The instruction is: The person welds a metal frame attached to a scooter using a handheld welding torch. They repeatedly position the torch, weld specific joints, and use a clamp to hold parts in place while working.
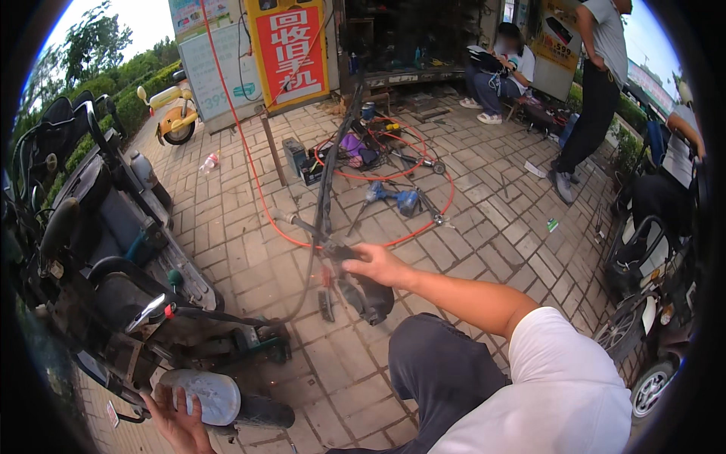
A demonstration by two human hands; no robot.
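My right hand (376, 265), arm stretched forward, is closed around a dark handled object (369, 299) whose kind I cannot make out. A long black cable-like strip (327, 185) rises beside it, with a short metal piece (304, 225) near its lower end. At the lower left my left hand (180, 422) has its fingers spread, against or just beside a pale round cover (206, 396) on the vehicle's dark wheel (265, 412). Whether it touches the cover is unclear. The partly stripped vehicle (113, 272) stands along my left, a black cable (291, 306) running from it toward my right hand.
On the brick paving lie a blue cordless power tool (393, 198), a red hose (261, 198) in loops, a purple item (352, 147) and a dark box (295, 157). A yellow scooter (175, 113) stands behind. One person (495, 72) sits, another (601, 83) stands; a vehicle (658, 303) is right.
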